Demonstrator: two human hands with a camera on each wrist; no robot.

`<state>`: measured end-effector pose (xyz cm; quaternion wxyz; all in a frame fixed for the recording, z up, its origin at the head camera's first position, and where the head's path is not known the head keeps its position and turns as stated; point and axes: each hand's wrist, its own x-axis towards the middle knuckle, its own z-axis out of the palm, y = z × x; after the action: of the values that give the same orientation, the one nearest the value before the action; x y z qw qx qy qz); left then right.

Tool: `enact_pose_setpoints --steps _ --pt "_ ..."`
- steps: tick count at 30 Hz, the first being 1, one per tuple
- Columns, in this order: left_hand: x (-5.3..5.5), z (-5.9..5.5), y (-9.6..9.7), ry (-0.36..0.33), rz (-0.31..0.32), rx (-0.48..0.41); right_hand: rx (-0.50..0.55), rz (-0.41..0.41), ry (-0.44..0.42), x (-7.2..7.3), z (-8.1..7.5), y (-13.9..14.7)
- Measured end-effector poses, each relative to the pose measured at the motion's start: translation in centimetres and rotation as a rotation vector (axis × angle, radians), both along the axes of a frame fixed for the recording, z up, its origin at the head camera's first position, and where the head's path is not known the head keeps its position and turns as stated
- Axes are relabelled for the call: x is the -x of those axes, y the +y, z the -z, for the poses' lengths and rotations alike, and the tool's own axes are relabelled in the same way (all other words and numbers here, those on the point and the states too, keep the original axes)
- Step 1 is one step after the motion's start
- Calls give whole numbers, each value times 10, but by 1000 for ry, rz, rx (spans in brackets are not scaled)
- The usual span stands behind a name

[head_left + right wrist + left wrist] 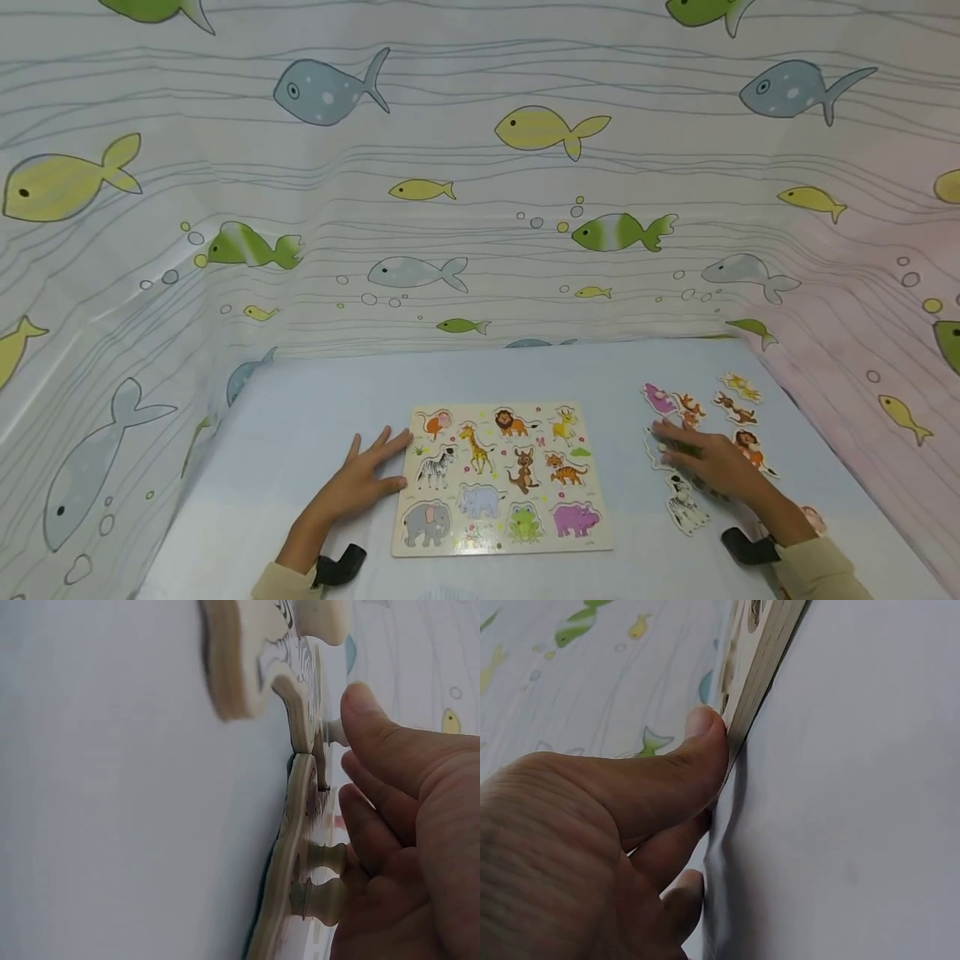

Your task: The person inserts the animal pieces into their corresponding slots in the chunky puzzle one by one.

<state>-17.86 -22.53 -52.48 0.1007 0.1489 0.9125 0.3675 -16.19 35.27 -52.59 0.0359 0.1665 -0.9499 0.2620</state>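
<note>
A wooden animal puzzle board (487,410) lies on the table, its recesses showing printed animals. My left hand (358,482) rests at its left edge with fingers spread. In the left wrist view the thumb (682,769) touches the side of the board (754,675). My right hand (712,462) is over the loose animal pieces on the right, fingers extended and partly hiding a pale piece (654,450). The right wrist view shows its thumb (375,724) and fingertips close to wooden pegs (326,900), with nothing pinched. A zebra piece (684,504) lies just below that hand.
Beyond the right hand lie a purple hippo piece (659,398), a kangaroo piece (735,408), a yellow piece (741,386) and a lion piece (750,450). Another piece (813,520) is partly behind the right forearm. Fish-patterned sheeting (525,250) surrounds the pale table (300,417).
</note>
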Motion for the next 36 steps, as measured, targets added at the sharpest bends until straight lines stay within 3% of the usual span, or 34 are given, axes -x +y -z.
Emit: enact_pose_setpoints --steps 10,20,25,29,36 --pt "-4 -1 -3 33 16 -17 24 -53 18 2 2 -3" --pt "-2 3 -3 62 93 -2 25 -150 173 4 5 -1" --pt "0 3 -2 31 117 22 38 -137 221 5 7 -1" --pt "-1 3 -3 10 122 12 45 -117 210 5 7 0" --pt "0 1 -6 30 128 16 92 -151 259 9 7 -3"
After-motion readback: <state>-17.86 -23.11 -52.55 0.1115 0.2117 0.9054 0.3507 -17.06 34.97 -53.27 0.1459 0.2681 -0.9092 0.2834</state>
